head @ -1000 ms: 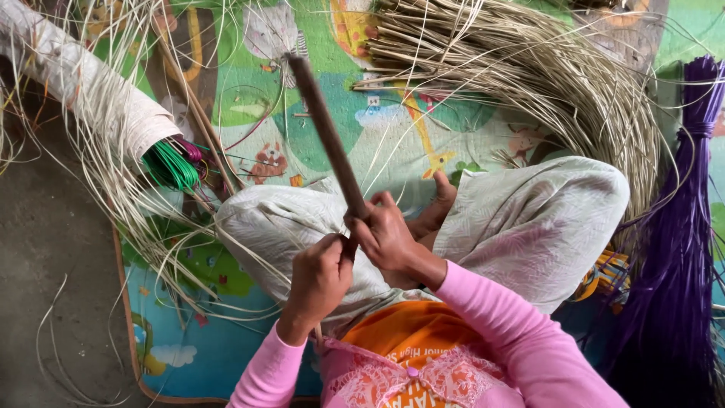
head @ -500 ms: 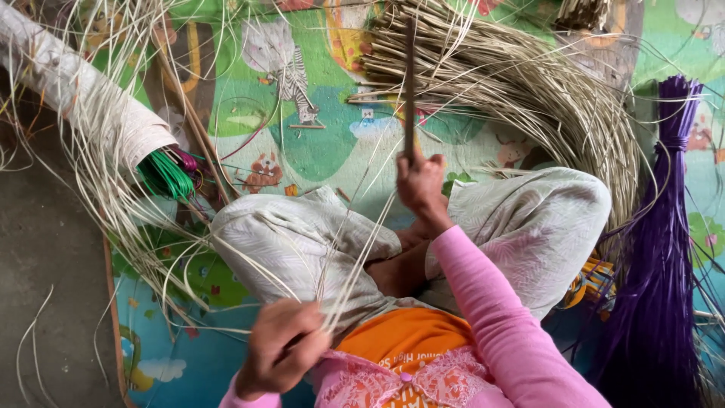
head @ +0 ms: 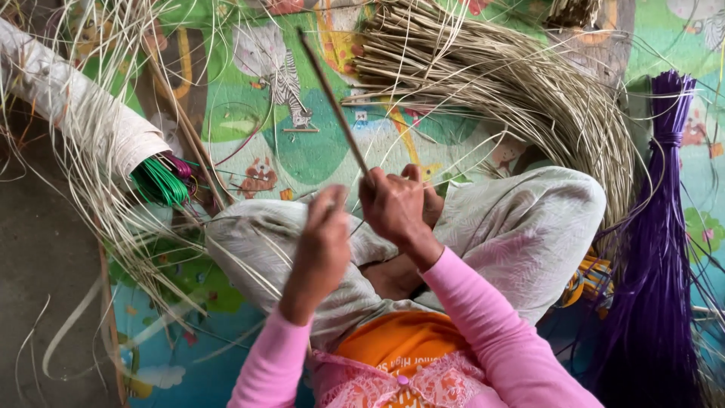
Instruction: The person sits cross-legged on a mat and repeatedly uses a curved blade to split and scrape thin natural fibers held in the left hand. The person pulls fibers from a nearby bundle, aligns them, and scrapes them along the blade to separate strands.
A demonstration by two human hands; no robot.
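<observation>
Gripping one dark stick above folded knees

Sitting cross-legged on a colourful play mat [head: 249, 121], the person shows two pink sleeves and two hands over pale patterned trousers [head: 529, 227]. Nearest the camera, the left hand [head: 323, 234] is raised above the left knee with its fingers curled; a thin pale strand seems to run through them, though the grip itself cannot be told for certain. Just beside it, slightly further out, the right hand [head: 396, 204] is clenched around the lower end of one long dark stick [head: 332, 98], which slants up and away to the left over the mat's middle. The two hands are near each other but apart.

Left of the knees, at the mat's left edge, lies one roll wrapped in pale paper [head: 83, 106], with a tuft of green strips [head: 158, 181] and a few magenta ones showing at its open end. Loose pale reeds [head: 113, 219] fan out across this roll and spill over the mat's left edge onto the grey floor [head: 38, 249].

On the right edge of the mat stands one bundle of purple strips [head: 657, 264], tied near its top. Furthest away, towards the mat's far edge, one large sheaf of straw-coloured reeds [head: 513, 75] curves round to the right knee.
</observation>
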